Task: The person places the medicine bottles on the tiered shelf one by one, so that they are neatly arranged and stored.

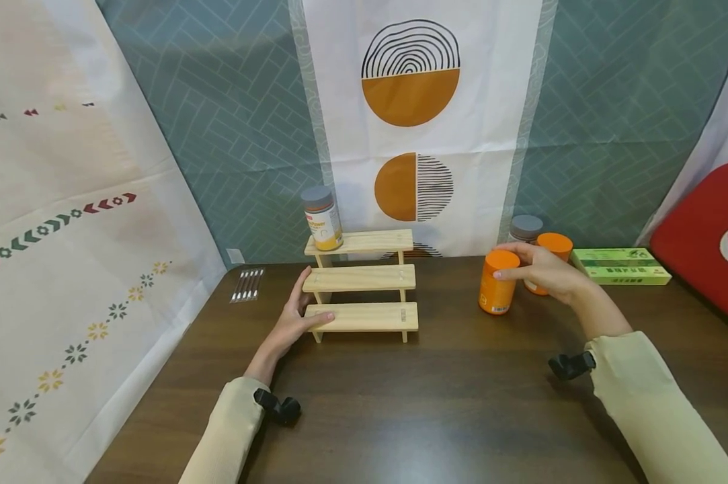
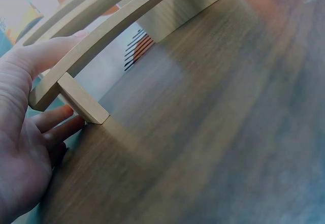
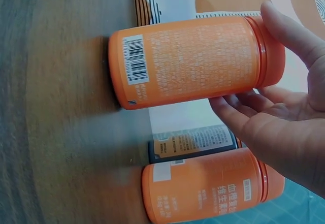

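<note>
A three-step wooden shelf (image 1: pixel 364 277) stands on the table, seen close up in the left wrist view. My left hand (image 1: pixel 294 319) grips its left end, the thumb lying on the lowest step and the other fingers round the side. On the top step, at the left, is a grey-lidded supplement bottle (image 1: pixel 324 218). My right hand (image 1: pixel 539 272) holds an orange bottle (image 3: pixel 183 64) near its lid, between thumb and fingers. The bottle is upright, at the table surface or just over it; I cannot tell which. A second orange bottle (image 3: pixel 213 186) stands behind the right hand.
Another grey-lidded bottle (image 1: pixel 526 227) stands at the back near the second orange bottle. A green box (image 1: pixel 620 267) lies to their right, and a red case (image 1: pixel 711 235) is at the far right. Cotton swabs (image 1: pixel 247 285) in a clear packet lie left of the shelf. Patterned cloth hangs behind the table.
</note>
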`<move>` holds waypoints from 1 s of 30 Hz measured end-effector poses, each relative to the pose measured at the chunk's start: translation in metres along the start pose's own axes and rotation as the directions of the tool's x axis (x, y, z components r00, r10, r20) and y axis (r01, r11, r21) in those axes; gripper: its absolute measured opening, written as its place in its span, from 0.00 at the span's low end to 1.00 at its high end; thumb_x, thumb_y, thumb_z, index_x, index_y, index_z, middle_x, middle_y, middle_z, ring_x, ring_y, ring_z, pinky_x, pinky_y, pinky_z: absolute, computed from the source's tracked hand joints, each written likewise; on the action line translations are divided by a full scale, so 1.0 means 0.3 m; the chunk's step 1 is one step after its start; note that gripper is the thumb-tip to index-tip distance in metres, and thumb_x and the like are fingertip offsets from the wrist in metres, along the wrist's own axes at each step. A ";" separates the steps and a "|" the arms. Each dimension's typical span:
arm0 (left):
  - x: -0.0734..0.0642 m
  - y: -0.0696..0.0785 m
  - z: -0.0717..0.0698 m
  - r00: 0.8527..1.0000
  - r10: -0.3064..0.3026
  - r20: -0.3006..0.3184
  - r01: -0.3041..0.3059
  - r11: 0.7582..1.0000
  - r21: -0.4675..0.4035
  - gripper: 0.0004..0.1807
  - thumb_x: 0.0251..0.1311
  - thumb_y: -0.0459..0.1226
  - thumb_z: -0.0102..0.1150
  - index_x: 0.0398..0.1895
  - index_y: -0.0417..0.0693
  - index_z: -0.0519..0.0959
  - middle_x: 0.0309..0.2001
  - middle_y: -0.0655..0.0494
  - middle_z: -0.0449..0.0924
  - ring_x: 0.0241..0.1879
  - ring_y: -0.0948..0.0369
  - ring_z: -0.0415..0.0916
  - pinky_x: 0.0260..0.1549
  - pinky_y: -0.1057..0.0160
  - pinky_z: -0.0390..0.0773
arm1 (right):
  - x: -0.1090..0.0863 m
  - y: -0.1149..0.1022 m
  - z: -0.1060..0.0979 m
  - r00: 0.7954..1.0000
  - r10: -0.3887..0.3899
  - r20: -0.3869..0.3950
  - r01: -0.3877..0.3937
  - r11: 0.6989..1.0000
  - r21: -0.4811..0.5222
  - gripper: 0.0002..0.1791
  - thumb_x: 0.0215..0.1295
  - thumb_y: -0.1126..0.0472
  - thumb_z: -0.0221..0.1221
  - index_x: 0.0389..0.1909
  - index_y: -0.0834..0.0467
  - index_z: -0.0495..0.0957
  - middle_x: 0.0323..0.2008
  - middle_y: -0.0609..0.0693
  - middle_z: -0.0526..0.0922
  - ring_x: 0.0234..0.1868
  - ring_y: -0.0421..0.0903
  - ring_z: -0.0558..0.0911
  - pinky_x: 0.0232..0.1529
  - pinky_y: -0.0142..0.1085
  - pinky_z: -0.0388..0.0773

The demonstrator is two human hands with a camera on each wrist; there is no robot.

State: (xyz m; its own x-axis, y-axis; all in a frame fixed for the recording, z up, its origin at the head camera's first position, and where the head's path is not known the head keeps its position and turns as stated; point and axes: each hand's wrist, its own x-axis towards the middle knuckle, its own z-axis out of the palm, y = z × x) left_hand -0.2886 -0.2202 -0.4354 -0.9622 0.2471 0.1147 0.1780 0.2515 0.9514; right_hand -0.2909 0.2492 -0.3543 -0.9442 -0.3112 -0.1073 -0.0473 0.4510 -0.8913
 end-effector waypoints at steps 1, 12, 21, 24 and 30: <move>0.001 0.001 0.001 1.000 -0.001 0.000 0.001 1.000 -0.001 0.56 0.57 0.34 0.66 0.78 0.71 0.39 0.76 0.46 0.50 0.71 0.43 0.56 0.70 0.36 0.51 | 0.001 -0.001 -0.001 1.000 0.005 -0.007 -0.005 1.000 0.002 0.41 0.66 0.53 0.61 0.74 0.62 0.53 0.71 0.66 0.61 0.68 0.62 0.64 0.69 0.60 0.59; 0.008 -0.003 0.009 1.000 -0.003 0.004 0.003 1.000 -0.011 0.56 0.57 0.34 0.66 0.78 0.67 0.38 0.73 0.40 0.56 0.68 0.42 0.60 0.71 0.36 0.45 | 0.011 -0.010 0.014 0.992 0.022 -0.123 -0.016 0.999 0.051 0.43 0.67 0.49 0.60 0.76 0.57 0.51 0.72 0.61 0.61 0.66 0.55 0.66 0.70 0.55 0.59; 0.009 -0.003 -0.006 1.000 -0.004 0.022 0.004 1.000 -0.008 0.55 0.58 0.35 0.66 0.76 0.78 0.39 0.71 0.37 0.59 0.66 0.42 0.64 0.70 0.36 0.49 | 0.009 -0.041 0.049 0.975 -0.049 -0.216 0.076 0.990 0.120 0.40 0.69 0.50 0.59 0.75 0.57 0.53 0.50 0.34 0.71 0.49 0.30 0.74 0.49 0.23 0.73; 0.006 -0.007 -0.012 1.000 -0.003 0.027 0.003 1.000 -0.008 0.55 0.58 0.34 0.65 0.77 0.76 0.38 0.69 0.35 0.62 0.65 0.41 0.65 0.70 0.36 0.49 | 0.009 -0.062 0.064 0.969 -0.068 -0.238 0.106 0.983 0.151 0.40 0.68 0.51 0.59 0.75 0.57 0.53 0.49 0.32 0.71 0.49 0.31 0.74 0.48 0.21 0.73; 0.007 -0.006 -0.011 1.000 -0.004 0.028 0.004 1.000 -0.006 0.56 0.58 0.34 0.66 0.76 0.77 0.38 0.68 0.36 0.63 0.62 0.43 0.68 0.69 0.38 0.54 | 0.019 -0.107 0.076 0.956 -0.107 -0.274 0.156 0.974 0.164 0.39 0.68 0.52 0.60 0.74 0.56 0.55 0.51 0.32 0.72 0.50 0.32 0.75 0.49 0.21 0.74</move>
State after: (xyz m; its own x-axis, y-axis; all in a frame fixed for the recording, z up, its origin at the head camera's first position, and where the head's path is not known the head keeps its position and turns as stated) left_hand -0.2916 -0.2233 -0.4361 -0.9568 0.2718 0.1029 0.1727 0.2471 0.9535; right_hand -0.2874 0.2139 -0.3362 -0.9867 -0.1166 0.1136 -0.1402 0.2533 -0.9572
